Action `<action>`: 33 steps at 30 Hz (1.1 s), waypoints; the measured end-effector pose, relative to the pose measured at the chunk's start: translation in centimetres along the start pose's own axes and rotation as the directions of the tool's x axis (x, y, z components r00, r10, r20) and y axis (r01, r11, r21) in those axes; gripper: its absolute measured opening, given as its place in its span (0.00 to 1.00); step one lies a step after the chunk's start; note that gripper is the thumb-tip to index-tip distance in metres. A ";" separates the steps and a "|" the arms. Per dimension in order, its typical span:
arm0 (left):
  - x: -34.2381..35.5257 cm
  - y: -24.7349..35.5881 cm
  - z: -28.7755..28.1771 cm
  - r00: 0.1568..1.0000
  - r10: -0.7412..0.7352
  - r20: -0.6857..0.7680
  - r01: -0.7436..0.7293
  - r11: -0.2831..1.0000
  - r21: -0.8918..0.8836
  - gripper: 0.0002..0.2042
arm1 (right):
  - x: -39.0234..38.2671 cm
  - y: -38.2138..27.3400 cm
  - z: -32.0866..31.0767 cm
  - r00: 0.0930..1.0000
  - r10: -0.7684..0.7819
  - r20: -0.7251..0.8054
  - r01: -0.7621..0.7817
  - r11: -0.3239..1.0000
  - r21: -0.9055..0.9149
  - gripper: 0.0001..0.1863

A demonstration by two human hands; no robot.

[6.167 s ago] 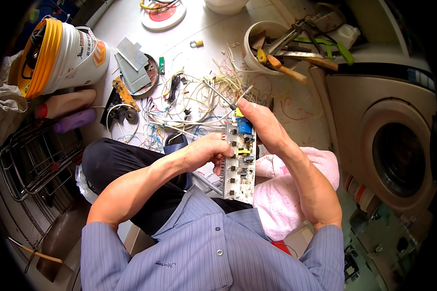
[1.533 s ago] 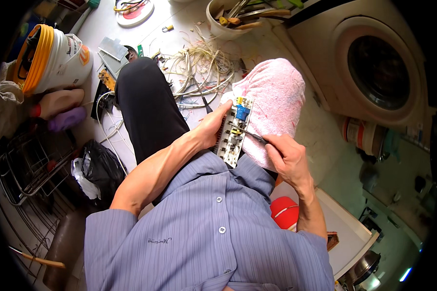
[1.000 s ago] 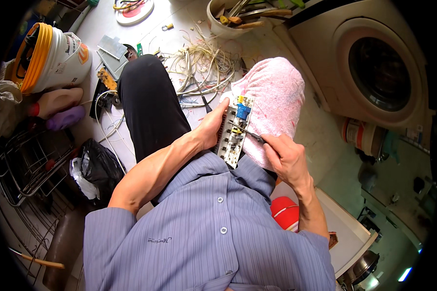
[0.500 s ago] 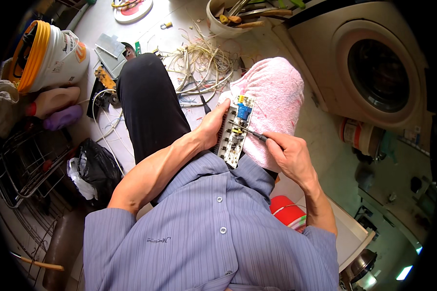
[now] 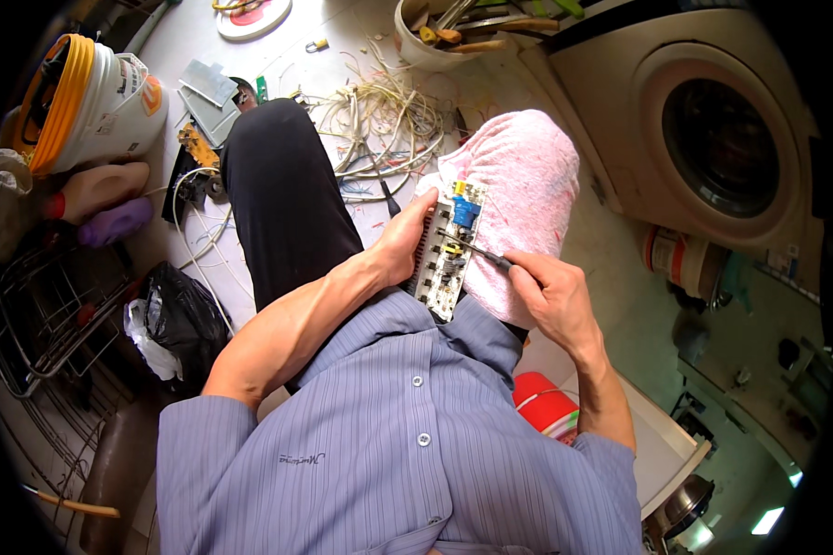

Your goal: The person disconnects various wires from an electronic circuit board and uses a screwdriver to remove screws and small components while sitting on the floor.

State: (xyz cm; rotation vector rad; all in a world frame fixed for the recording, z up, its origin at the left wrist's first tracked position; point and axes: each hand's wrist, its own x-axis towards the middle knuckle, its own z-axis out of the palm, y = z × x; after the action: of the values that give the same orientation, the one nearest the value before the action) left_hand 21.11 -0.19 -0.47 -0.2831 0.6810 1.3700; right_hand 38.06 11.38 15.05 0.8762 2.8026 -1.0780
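A circuit board (image 5: pixel 446 277) with a blue transformer-like part, yellow parts and a dark heat sink along its left side lies slanted over my lap. My left hand (image 5: pixel 407 242) grips it by that left edge, thumb toward the upper end. In my right hand (image 5: pixel 551 291) is a screwdriver (image 5: pixel 489 256) with a dark handle, its thin shaft reaching left across the board. The tip meets the row of parts beside the heat sink; exactly which part it touches is too small to tell. A pink towel (image 5: pixel 518 176) covers my right thigh beneath the board's right side.
Tangled wires (image 5: pixel 389 116) lie on the floor beyond my knees. A white bucket of tools (image 5: pixel 426 46) stands past them. To the right is a washing machine (image 5: pixel 657 120); at left are a white and yellow bucket (image 5: pixel 111 106) and a black plastic bag (image 5: pixel 185 319).
My hands, the board and the screwdriver keep nearly the same places. The view has shifted very slightly.
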 end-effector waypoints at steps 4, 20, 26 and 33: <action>-0.1 0.0 0.1 1.000 -0.003 -0.017 0.003 1.000 -0.009 0.24 | -0.1 0.4 0.1 0.999 -0.055 0.000 0.055 0.998 -0.009 0.09; -0.1 0.0 0.1 0.998 -0.031 -0.048 0.030 0.999 -0.013 0.23 | -0.2 0.8 0.3 0.997 -0.075 0.015 0.075 0.996 -0.042 0.10; -0.4 0.0 0.1 0.997 -0.042 -0.067 0.045 0.998 0.049 0.24 | -0.3 -0.4 0.4 0.996 -0.068 0.058 0.075 0.989 -0.126 0.11; -1.3 0.8 -0.3 0.997 -0.046 0.059 0.042 0.997 0.058 0.23 | 0.9 -0.9 -1.0 0.966 0.144 0.214 -0.179 0.972 0.151 0.13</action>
State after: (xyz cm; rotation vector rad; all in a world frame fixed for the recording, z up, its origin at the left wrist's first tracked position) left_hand 20.23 -1.22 0.22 -0.2093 0.6587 1.3101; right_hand 37.03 11.91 16.11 0.9316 2.4576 -1.3113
